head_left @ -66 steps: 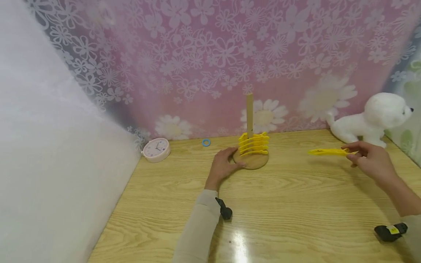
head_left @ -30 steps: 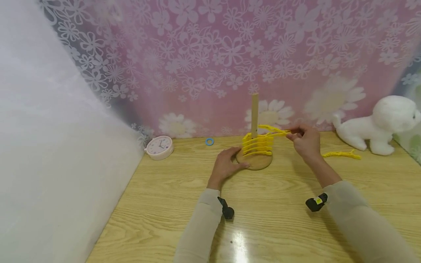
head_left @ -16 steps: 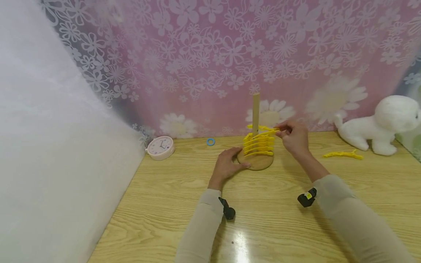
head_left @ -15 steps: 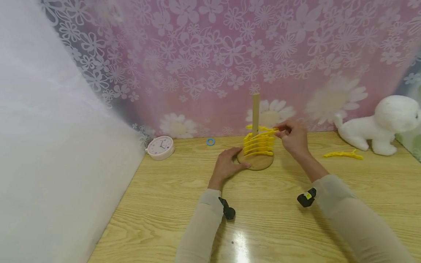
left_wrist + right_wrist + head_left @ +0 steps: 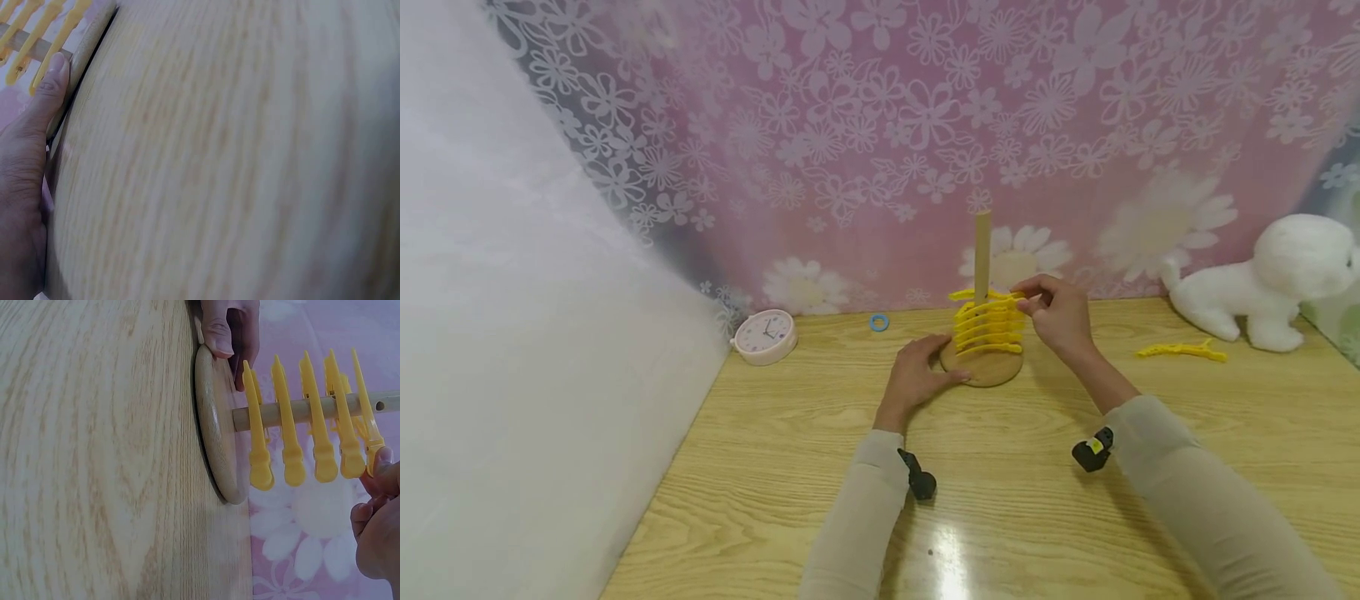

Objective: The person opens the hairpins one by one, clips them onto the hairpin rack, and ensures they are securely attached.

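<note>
My left hand (image 5: 913, 379) holds the edge of a round wooden base, thumb on top. From the base (image 5: 988, 371) rises an upright wooden post (image 5: 982, 250). Several yellow hair clips (image 5: 290, 437) are clipped along its lower part, stacked one above another. With thumb and fingertips my right hand (image 5: 1056, 321) pinches the end of the topmost hair clip (image 5: 362, 394), whose jaws straddle the post just above the others. In the left wrist view the left thumb (image 5: 50, 87) lies at the base's rim. One loose yellow hair clip (image 5: 1182, 352) lies on the table to the right.
A pink round clock (image 5: 765, 337) stands at the table's back left, and a small blue ring (image 5: 879, 322) lies near the back edge. At the far right is a white plush dog (image 5: 1277, 283). A pink flowered curtain (image 5: 850, 167) hangs behind the table (image 5: 1000, 483).
My right hand has brought a yellow hair clip leftwards from the right side to the post, then slid it further across and slightly down onto the stack. The left hand has stayed on the base.
</note>
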`<state>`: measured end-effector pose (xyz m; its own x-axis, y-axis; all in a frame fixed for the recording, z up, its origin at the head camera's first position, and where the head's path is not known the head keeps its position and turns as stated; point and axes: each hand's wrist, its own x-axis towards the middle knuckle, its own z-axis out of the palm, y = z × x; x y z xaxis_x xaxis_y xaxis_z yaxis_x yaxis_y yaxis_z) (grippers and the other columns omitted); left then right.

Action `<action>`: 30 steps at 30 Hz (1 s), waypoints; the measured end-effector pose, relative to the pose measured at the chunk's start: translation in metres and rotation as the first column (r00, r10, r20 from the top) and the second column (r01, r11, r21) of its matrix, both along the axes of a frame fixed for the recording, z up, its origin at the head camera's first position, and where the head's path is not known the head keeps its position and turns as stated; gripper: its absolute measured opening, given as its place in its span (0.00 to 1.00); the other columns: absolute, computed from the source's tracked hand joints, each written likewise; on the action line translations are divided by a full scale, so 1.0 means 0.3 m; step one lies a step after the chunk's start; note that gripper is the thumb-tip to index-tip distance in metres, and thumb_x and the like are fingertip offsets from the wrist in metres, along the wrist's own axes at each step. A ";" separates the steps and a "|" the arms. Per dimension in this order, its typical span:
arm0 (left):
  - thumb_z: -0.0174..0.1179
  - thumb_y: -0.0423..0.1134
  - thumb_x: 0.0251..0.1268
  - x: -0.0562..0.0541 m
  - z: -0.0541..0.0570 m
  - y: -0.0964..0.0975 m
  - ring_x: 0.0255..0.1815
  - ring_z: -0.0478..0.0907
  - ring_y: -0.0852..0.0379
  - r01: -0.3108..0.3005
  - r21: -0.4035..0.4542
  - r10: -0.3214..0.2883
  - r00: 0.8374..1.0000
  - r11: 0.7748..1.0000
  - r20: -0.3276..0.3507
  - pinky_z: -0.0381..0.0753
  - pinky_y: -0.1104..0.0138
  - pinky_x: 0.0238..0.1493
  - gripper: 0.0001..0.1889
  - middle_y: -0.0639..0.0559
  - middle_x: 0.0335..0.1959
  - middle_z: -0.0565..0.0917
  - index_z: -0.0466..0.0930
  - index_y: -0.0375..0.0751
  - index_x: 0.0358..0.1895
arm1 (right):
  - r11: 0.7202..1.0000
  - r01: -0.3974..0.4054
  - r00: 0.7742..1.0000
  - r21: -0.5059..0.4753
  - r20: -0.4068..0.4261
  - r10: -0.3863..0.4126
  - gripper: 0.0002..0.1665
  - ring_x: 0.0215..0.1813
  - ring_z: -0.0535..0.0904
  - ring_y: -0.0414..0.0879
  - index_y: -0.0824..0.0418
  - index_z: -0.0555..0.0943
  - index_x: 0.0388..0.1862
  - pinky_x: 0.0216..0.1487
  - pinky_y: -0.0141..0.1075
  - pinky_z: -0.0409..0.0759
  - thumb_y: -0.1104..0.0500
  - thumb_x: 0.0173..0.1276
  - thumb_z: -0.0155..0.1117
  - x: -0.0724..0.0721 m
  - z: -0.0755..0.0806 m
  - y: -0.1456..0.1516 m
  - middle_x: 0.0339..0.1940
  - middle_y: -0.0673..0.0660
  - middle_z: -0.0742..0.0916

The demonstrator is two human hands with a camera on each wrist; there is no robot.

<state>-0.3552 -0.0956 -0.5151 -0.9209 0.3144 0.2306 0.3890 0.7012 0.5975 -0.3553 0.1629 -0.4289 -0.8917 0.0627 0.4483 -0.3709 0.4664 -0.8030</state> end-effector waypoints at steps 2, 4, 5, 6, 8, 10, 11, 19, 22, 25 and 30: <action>0.73 0.66 0.58 0.001 0.001 0.000 0.75 0.70 0.52 -0.002 0.005 0.002 1.000 1.000 0.005 0.59 0.54 0.82 0.44 0.57 0.73 0.77 0.74 0.53 0.76 | 1.000 -0.001 1.000 0.003 -0.003 0.001 0.09 0.21 0.68 0.42 0.62 0.90 0.49 0.19 0.28 0.69 0.66 0.74 0.67 0.001 0.000 0.001 0.41 0.62 0.87; 0.72 0.66 0.58 0.002 0.001 0.000 0.76 0.69 0.52 -0.004 0.008 0.004 1.000 1.000 0.012 0.59 0.54 0.82 0.44 0.58 0.73 0.76 0.73 0.54 0.76 | 1.000 -0.001 1.000 0.007 -0.007 0.001 0.09 0.21 0.68 0.42 0.61 0.90 0.49 0.18 0.28 0.69 0.66 0.74 0.68 0.003 0.000 0.003 0.42 0.62 0.88; 0.72 0.66 0.58 0.002 0.001 0.000 0.76 0.69 0.52 -0.004 0.010 0.004 1.000 1.000 0.014 0.59 0.53 0.82 0.44 0.58 0.73 0.76 0.73 0.54 0.76 | 1.000 0.000 1.000 0.012 -0.009 0.000 0.09 0.20 0.68 0.42 0.61 0.90 0.49 0.18 0.29 0.69 0.66 0.74 0.68 0.003 -0.001 0.004 0.42 0.62 0.88; 0.72 0.67 0.58 0.002 0.000 -0.001 0.76 0.69 0.52 -0.004 0.011 0.004 1.000 1.000 0.017 0.59 0.53 0.82 0.44 0.58 0.73 0.76 0.73 0.54 0.76 | 1.000 0.000 1.000 0.010 -0.010 0.000 0.09 0.20 0.68 0.43 0.61 0.90 0.49 0.17 0.29 0.69 0.66 0.74 0.68 0.004 -0.002 0.005 0.42 0.62 0.88; 0.72 0.67 0.58 0.001 -0.002 -0.002 0.76 0.69 0.52 -0.006 0.016 0.006 1.000 1.000 0.020 0.59 0.52 0.82 0.44 0.58 0.73 0.76 0.73 0.55 0.76 | 1.000 -0.004 1.000 0.021 -0.010 0.004 0.10 0.20 0.68 0.43 0.60 0.90 0.50 0.17 0.30 0.69 0.66 0.74 0.67 0.004 -0.004 0.006 0.43 0.61 0.89; 0.72 0.67 0.58 -0.001 -0.004 -0.002 0.76 0.68 0.52 -0.007 0.018 0.007 1.000 1.000 0.023 0.60 0.53 0.81 0.44 0.58 0.73 0.76 0.73 0.55 0.76 | 1.000 -0.013 1.000 0.028 -0.001 0.013 0.11 0.20 0.68 0.44 0.59 0.90 0.52 0.18 0.30 0.70 0.64 0.75 0.67 0.004 -0.007 0.006 0.45 0.61 0.88; 0.72 0.67 0.58 -0.003 -0.005 -0.002 0.76 0.68 0.52 -0.008 0.020 0.007 1.000 1.000 0.024 0.61 0.53 0.81 0.43 0.58 0.73 0.76 0.73 0.55 0.76 | 0.999 -0.020 1.000 0.030 0.002 0.020 0.11 0.21 0.69 0.44 0.59 0.90 0.53 0.18 0.30 0.70 0.64 0.75 0.67 0.005 -0.009 0.007 0.46 0.61 0.88; 0.72 0.66 0.59 -0.002 -0.008 0.000 0.77 0.68 0.52 -0.004 0.020 0.003 1.000 1.000 0.026 0.64 0.53 0.80 0.43 0.58 0.73 0.76 0.72 0.55 0.77 | 0.996 -0.077 0.997 0.045 -0.006 0.077 0.14 0.29 0.76 0.47 0.58 0.88 0.57 0.24 0.30 0.73 0.61 0.77 0.65 0.010 -0.021 0.017 0.52 0.62 0.88; 0.72 0.66 0.59 0.003 -0.003 0.000 0.77 0.68 0.51 -0.001 0.023 0.000 1.000 1.000 0.028 0.63 0.51 0.80 0.43 0.58 0.73 0.76 0.73 0.55 0.76 | 0.994 -0.101 0.995 0.038 0.002 0.101 0.15 0.28 0.76 0.47 0.59 0.87 0.59 0.23 0.30 0.75 0.62 0.77 0.65 0.013 -0.022 0.019 0.53 0.63 0.87; 0.72 0.66 0.59 0.007 0.004 0.001 0.77 0.67 0.51 -0.001 0.023 0.001 1.000 1.000 0.030 0.63 0.51 0.80 0.43 0.58 0.73 0.76 0.73 0.55 0.76 | 0.992 -0.128 0.992 0.009 0.019 0.128 0.16 0.27 0.76 0.50 0.60 0.86 0.61 0.22 0.32 0.78 0.62 0.78 0.64 0.017 -0.022 0.021 0.55 0.64 0.86; 0.72 0.66 0.59 0.007 0.010 0.001 0.77 0.67 0.52 -0.005 0.012 0.005 0.999 1.000 0.033 0.62 0.53 0.81 0.43 0.59 0.73 0.76 0.73 0.55 0.76 | 0.984 -0.164 0.986 -0.064 0.028 0.166 0.22 0.26 0.77 0.52 0.62 0.81 0.69 0.23 0.33 0.81 0.65 0.78 0.62 0.030 -0.028 0.024 0.62 0.67 0.84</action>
